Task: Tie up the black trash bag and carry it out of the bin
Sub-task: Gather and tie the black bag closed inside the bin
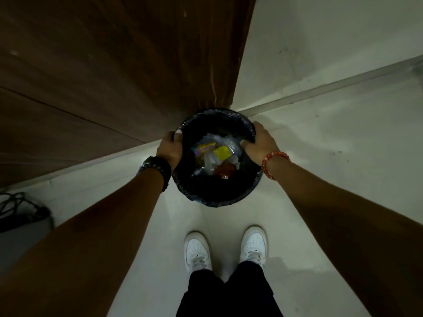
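A round bin stands on the pale floor in a corner, lined with a black trash bag (217,193) whose edge is folded over the rim. Inside lie wrappers (216,154), some yellow, some clear, one reddish. My left hand (169,146) grips the bag's folded edge at the bin's left rim, thumb over the top. My right hand (261,141) grips the edge at the right rim, thumb tucked inside. The bin's body is hidden under the bag.
A brown wooden panel (103,72) rises behind and left of the bin, a pale wall (332,42) to the right. My white shoes (198,250) stand just in front. A dark cable (20,209) lies on the floor at far left.
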Tool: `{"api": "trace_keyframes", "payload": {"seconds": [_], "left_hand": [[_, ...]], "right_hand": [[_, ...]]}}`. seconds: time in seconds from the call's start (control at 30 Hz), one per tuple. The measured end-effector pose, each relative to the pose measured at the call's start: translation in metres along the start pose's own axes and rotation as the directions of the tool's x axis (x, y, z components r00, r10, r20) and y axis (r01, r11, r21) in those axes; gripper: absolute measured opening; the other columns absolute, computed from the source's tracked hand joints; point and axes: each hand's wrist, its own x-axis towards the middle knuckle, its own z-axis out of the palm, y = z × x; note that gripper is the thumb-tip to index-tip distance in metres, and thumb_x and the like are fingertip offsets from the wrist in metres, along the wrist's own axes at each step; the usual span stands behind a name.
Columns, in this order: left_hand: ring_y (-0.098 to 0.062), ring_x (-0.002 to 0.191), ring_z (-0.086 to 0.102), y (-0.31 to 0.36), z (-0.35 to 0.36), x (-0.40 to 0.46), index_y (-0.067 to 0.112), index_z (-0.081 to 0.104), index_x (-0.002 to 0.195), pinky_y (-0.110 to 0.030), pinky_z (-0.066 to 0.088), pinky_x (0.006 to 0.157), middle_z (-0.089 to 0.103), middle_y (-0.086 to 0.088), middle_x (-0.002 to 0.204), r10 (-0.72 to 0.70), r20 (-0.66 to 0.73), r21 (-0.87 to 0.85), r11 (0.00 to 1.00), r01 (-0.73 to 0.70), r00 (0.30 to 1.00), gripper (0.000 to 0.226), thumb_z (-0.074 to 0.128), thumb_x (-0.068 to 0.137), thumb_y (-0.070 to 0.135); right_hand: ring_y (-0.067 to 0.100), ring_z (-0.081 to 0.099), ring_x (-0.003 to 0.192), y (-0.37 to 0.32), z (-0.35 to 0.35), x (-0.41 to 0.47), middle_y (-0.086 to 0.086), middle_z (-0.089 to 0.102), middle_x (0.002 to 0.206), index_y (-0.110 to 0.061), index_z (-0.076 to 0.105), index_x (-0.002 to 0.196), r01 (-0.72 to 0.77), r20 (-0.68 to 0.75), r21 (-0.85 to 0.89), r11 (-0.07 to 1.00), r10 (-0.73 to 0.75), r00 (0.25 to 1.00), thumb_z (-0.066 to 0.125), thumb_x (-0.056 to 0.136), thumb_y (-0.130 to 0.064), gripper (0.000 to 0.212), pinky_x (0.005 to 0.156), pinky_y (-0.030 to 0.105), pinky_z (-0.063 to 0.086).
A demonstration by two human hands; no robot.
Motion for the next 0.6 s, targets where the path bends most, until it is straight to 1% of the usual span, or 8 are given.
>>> {"api": "trace_keyframes", "payload": {"seconds": [0.1, 0.2, 0.23, 0.3, 0.4, 0.47, 0.53, 0.6], "left_hand": [[-0.034, 0.118, 0.062, 0.007, -0.002, -0.007, 0.025, 0.068, 0.112, -0.048, 0.047, 0.107, 0.069, -0.008, 0.123, -0.035, -0.014, -0.075, 0.997, 0.034, 0.999, 0.071, 0.038, 0.078, 0.080], [-0.029, 0.096, 0.062, 0.030, -0.001, -0.015, 0.020, 0.061, 0.074, -0.034, 0.046, 0.083, 0.065, -0.005, 0.083, 0.024, 0.045, 0.051, 0.998, -0.026, 0.999, 0.035, 0.051, 0.096, 0.046], [-0.028, 0.098, 0.063, 0.037, 0.003, -0.014, 0.020, 0.064, 0.076, -0.034, 0.047, 0.085, 0.067, -0.006, 0.086, 0.045, 0.081, 0.061, 0.997, -0.050, 0.996, 0.028, 0.054, 0.098, 0.033], [-0.030, 0.110, 0.065, 0.053, 0.010, -0.015, 0.009, 0.074, 0.092, -0.037, 0.049, 0.101, 0.074, -0.015, 0.106, 0.084, 0.206, 0.072, 0.992, -0.101, 0.975, 0.023, 0.056, 0.100, 0.022], [-0.034, 0.103, 0.065, 0.072, 0.024, -0.023, -0.003, 0.069, 0.091, -0.041, 0.049, 0.098, 0.071, -0.024, 0.102, 0.118, 0.335, 0.230, 0.952, -0.203, 0.935, 0.045, 0.050, 0.102, 0.036], [-0.036, 0.105, 0.061, 0.076, 0.031, -0.029, 0.003, 0.065, 0.093, -0.043, 0.047, 0.098, 0.066, -0.026, 0.104, 0.125, 0.362, 0.340, 0.905, -0.256, 0.924, 0.049, 0.044, 0.102, 0.047], [-0.041, 0.111, 0.056, 0.076, 0.031, -0.032, 0.012, 0.062, 0.092, -0.048, 0.044, 0.103, 0.061, -0.026, 0.109, 0.143, 0.373, 0.384, 0.876, -0.292, 0.917, 0.051, 0.038, 0.094, 0.057], [-0.041, 0.109, 0.057, 0.071, 0.030, -0.035, 0.013, 0.060, 0.091, -0.051, 0.045, 0.100, 0.061, -0.024, 0.108, 0.169, 0.387, 0.387, 0.863, -0.326, 0.907, 0.051, 0.034, 0.089, 0.056]], "right_hand": [[0.039, 0.051, 0.125, -0.009, 0.000, 0.008, 0.020, 0.052, 0.136, -0.017, 0.044, 0.138, -0.089, -0.050, -0.029, 0.996, 0.087, 0.995, 0.047, 0.089, -0.057, 0.064, 0.106, 0.044, 0.044], [0.036, 0.054, 0.120, -0.015, -0.008, 0.010, 0.019, 0.057, 0.133, -0.010, 0.059, 0.124, -0.158, -0.011, -0.092, 0.983, 0.158, 0.987, 0.025, 0.093, -0.068, 0.074, 0.101, 0.040, 0.042], [0.035, 0.055, 0.118, -0.020, -0.012, 0.010, 0.019, 0.059, 0.131, -0.008, 0.062, 0.119, -0.167, 0.007, -0.087, 0.982, 0.168, 0.986, 0.021, 0.095, -0.067, 0.076, 0.100, 0.039, 0.041], [0.034, 0.055, 0.119, -0.035, -0.015, 0.011, 0.018, 0.059, 0.132, -0.006, 0.063, 0.120, -0.183, 0.083, -0.056, 0.982, 0.187, 0.979, 0.025, 0.097, -0.064, 0.073, 0.099, 0.036, 0.040], [0.032, 0.056, 0.117, -0.055, -0.009, 0.016, 0.013, 0.059, 0.131, -0.006, 0.057, 0.125, -0.097, 0.239, -0.156, 0.983, 0.133, 0.962, 0.041, 0.093, -0.061, 0.066, 0.095, 0.034, 0.041], [0.032, 0.057, 0.114, -0.063, -0.003, 0.018, 0.014, 0.060, 0.126, -0.007, 0.059, 0.121, -0.037, 0.301, -0.233, 0.972, 0.108, 0.947, 0.042, 0.094, -0.055, 0.057, 0.093, 0.035, 0.043], [0.033, 0.062, 0.101, -0.067, -0.004, 0.014, 0.016, 0.065, 0.112, -0.009, 0.064, 0.108, -0.027, 0.321, -0.275, 0.961, 0.118, 0.940, 0.045, 0.095, -0.044, 0.042, 0.086, 0.035, 0.047], [0.029, 0.061, 0.078, -0.066, -0.011, 0.009, 0.013, 0.062, 0.088, -0.011, 0.061, 0.084, -0.024, 0.351, -0.332, 0.943, 0.147, 0.925, 0.049, 0.091, -0.032, 0.026, 0.073, 0.031, 0.049]]}}
